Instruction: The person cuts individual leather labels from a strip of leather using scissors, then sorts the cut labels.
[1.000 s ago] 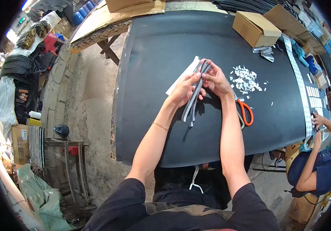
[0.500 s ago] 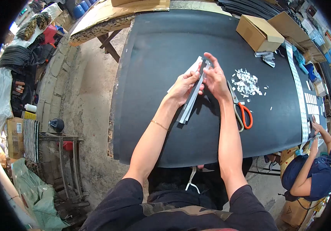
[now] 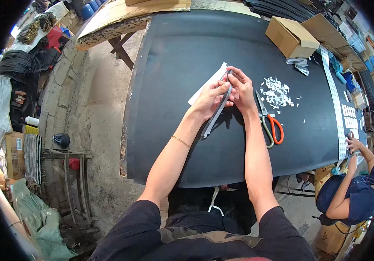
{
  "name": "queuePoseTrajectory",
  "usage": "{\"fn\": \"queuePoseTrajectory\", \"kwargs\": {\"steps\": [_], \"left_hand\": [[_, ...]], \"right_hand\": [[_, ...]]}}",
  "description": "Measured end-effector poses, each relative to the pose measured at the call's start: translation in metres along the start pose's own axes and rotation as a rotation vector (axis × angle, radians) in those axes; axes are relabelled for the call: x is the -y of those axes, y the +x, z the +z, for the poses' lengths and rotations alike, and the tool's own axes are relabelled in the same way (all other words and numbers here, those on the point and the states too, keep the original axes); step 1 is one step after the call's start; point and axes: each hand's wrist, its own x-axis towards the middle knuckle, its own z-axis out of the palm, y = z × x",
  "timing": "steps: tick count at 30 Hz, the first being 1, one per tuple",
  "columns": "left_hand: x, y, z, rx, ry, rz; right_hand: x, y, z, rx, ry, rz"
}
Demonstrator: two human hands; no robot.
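Observation:
Above the black tabletop (image 3: 187, 52), a bundle of long narrow grey-and-dark strips (image 3: 214, 119) slants between my two hands. My left hand (image 3: 210, 101) is closed around its middle, thumb on top. My right hand (image 3: 241, 90) pinches the upper end, its fingertips close to the left thumb. A white strip (image 3: 201, 93) shows beyond my left hand, partly hidden by it. Right of my right hand lie scissors (image 3: 274, 129) with one orange and one green handle, blades pointing away from me. Past them is a loose pile of small white cut pieces (image 3: 278, 92).
A cardboard box (image 3: 289, 37) stands at the back right, with more strips (image 3: 300, 65) beside it. A long printed band (image 3: 332, 91) runs down the table's right side. At the right corner, a person (image 3: 350, 193) handles items near white labels (image 3: 350, 115).
My right hand has closed from spread fingers to a pinch on the strips' upper end. The strips now sit closer together. The other person's hands have shifted slightly.

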Motion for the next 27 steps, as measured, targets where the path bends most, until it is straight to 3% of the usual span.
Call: {"fn": "queuePoseTrajectory", "kwargs": {"steps": [11,27], "left_hand": [[0.005,0.002,0.0,0.008,-0.018,-0.005],[0.011,0.002,0.008,-0.147,-0.089,0.044]], "right_hand": [[-0.003,0.002,-0.006,-0.025,0.126,0.028],[-0.006,0.002,-0.001,-0.15,0.083,0.006]]}}
